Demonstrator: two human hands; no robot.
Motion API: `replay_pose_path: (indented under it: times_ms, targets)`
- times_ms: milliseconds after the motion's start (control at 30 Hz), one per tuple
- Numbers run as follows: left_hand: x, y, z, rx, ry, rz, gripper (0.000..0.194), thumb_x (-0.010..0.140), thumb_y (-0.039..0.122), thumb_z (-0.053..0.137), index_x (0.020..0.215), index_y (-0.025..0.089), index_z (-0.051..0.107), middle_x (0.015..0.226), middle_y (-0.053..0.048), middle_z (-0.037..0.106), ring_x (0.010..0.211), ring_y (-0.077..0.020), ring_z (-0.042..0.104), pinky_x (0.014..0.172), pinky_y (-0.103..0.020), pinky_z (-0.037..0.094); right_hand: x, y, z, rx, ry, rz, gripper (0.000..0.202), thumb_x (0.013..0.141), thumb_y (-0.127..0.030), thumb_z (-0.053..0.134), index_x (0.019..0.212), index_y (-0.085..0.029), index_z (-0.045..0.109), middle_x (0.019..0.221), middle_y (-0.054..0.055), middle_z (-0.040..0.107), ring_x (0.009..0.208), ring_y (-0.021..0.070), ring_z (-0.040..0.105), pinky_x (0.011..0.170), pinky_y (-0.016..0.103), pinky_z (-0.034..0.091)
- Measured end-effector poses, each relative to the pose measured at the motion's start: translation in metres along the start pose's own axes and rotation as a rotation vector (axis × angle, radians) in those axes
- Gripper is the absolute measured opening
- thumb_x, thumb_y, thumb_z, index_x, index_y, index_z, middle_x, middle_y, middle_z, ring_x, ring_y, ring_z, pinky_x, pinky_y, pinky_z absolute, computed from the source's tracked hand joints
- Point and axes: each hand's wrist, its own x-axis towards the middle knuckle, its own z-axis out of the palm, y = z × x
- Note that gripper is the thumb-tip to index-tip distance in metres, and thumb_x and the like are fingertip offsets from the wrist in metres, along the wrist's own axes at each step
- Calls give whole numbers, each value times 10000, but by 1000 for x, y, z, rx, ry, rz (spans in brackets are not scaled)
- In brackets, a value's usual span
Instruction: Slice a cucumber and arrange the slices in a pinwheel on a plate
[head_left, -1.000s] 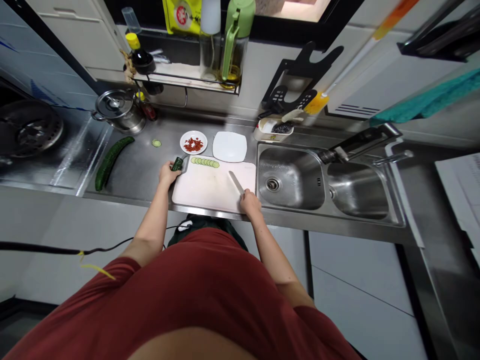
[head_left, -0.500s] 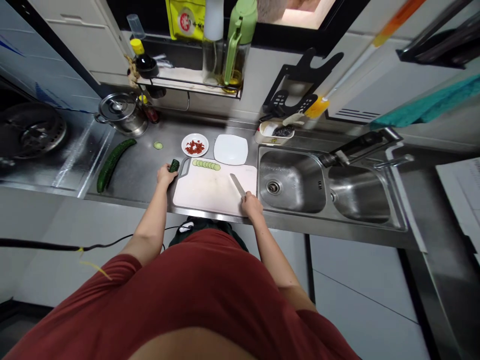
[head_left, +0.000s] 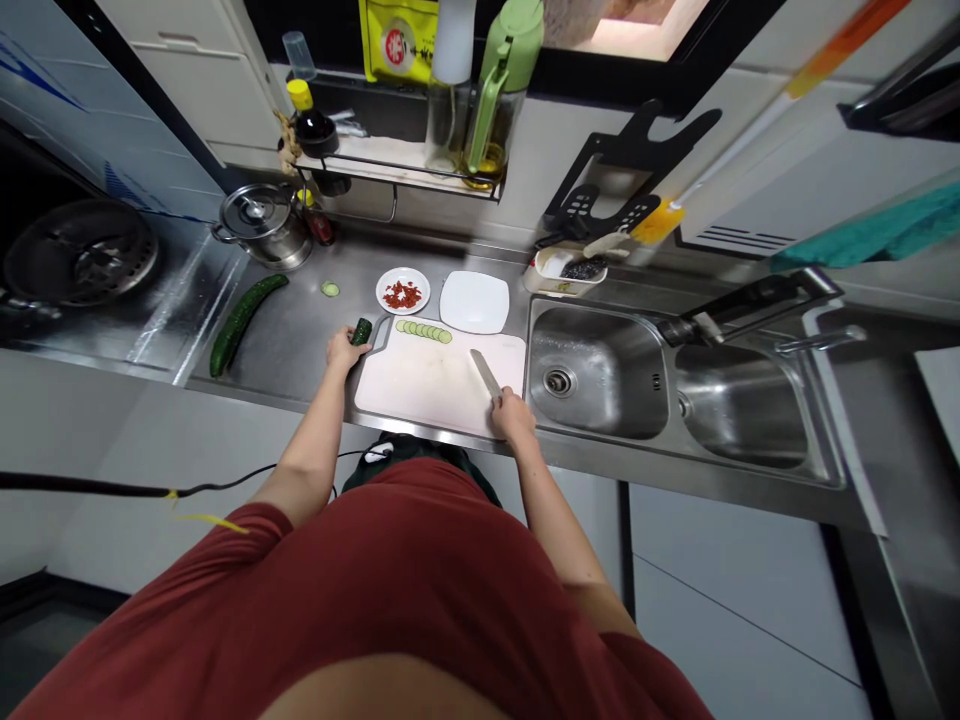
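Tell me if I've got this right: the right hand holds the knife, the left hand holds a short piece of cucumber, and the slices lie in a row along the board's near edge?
Not quite: the slices lie in a row along the far edge of the board, as the head view shows. The rest stands.

The table is of smooth grey metal with a dull, streaky sheen, and along its front edge lies a matt white rectangular cutting board, plastic by its look, under a silvery knife with a smooth metal blade. Toward the back edge, a white rounded-square plate looks smooth and glossy; near the back left corner stands a shiny silver lidded metal pot. The long dark-green cucumber by the left edge has a rough-looking skin.
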Motion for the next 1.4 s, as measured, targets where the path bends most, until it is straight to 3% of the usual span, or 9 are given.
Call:
replay_pose_path:
  times_ms: [67, 133, 200, 333, 467, 700, 933, 1167, 1400]
  targets:
    - [-9, 7, -2, 22, 43, -13, 692, 660, 450, 782, 1262, 222, 528, 1166, -102, 640, 1099, -260, 575, 907, -335, 424, -1, 0, 0, -4, 0, -2, 299, 985, -321, 332, 1198, -187, 494, 1182, 150, 600, 1055, 256, 601, 845, 364, 451]
    - [-23, 18, -3, 74, 183, 1, 808, 668, 506, 757, 1363, 234, 447, 1311, -139, 547, 1225, -321, 475, 984, -410, 378, -2, -1, -1, -8, -1, 0, 299, 986, -325, 334, 1198, -189, 495, 1186, 147, 599, 1056, 253, 600, 847, 359, 448]
    - [-39, 33, -1, 123, 253, 64, 722, 759, 502, 670, 1386, 237, 431, 1349, -155, 505, 1271, -341, 417, 1039, -454, 316, -2, -2, -2, -12, -4, 8, 304, 989, -328, 327, 1200, -190, 496, 1190, 145, 599, 1059, 252, 597, 848, 356, 447]
    - [-67, 65, 16, 89, 146, 278, 496, 862, 408, 543, 1328, 242, 508, 1299, -137, 533, 1253, -332, 420, 1045, -445, 296, -3, -3, -2, -3, -13, 19, 312, 990, -332, 324, 1210, -192, 496, 1196, 147, 595, 1076, 252, 587, 857, 355, 443]
    - [-76, 97, 48, 49, -19, 451, 366, 902, 359, 479, 1221, 218, 590, 1219, -128, 587, 1171, -299, 491, 998, -403, 335, -2, -2, -1, 17, -3, 15, 300, 984, -329, 330, 1194, -197, 500, 1188, 138, 599, 1069, 257, 590, 857, 369, 446]
    - [-67, 135, 78, 81, -30, 524, 366, 912, 315, 457, 1236, 219, 596, 1181, -137, 589, 1135, -299, 502, 977, -412, 328, -2, -2, -2, 10, -8, 18, 293, 987, -330, 334, 1194, -196, 492, 1192, 136, 593, 1071, 246, 589, 855, 357, 447]
    - [-58, 142, 80, 173, -66, 539, 330, 880, 282, 503, 1182, 215, 619, 1159, -155, 559, 1120, -320, 509, 939, -430, 354, -2, 0, 1, 12, 16, 11, 285, 983, -333, 341, 1176, -202, 504, 1175, 123, 601, 1050, 257, 601, 842, 361, 455]
    - [-58, 146, 84, 74, -52, 569, 254, 866, 167, 487, 1079, 220, 616, 1096, -120, 609, 1068, -262, 533, 888, -367, 399, -1, 0, 2, 2, 14, 14, 294, 987, -340, 333, 1181, -202, 504, 1175, 127, 602, 1062, 248, 595, 851, 358, 448]
    - [-57, 132, 86, -198, -154, 401, 218, 839, 165, 525, 1010, 218, 650, 963, -52, 694, 894, -190, 615, 788, -304, 451, 1, 1, 1, 0, 6, 4, 298, 983, -343, 329, 1172, -198, 509, 1162, 133, 608, 1045, 260, 602, 831, 369, 454]
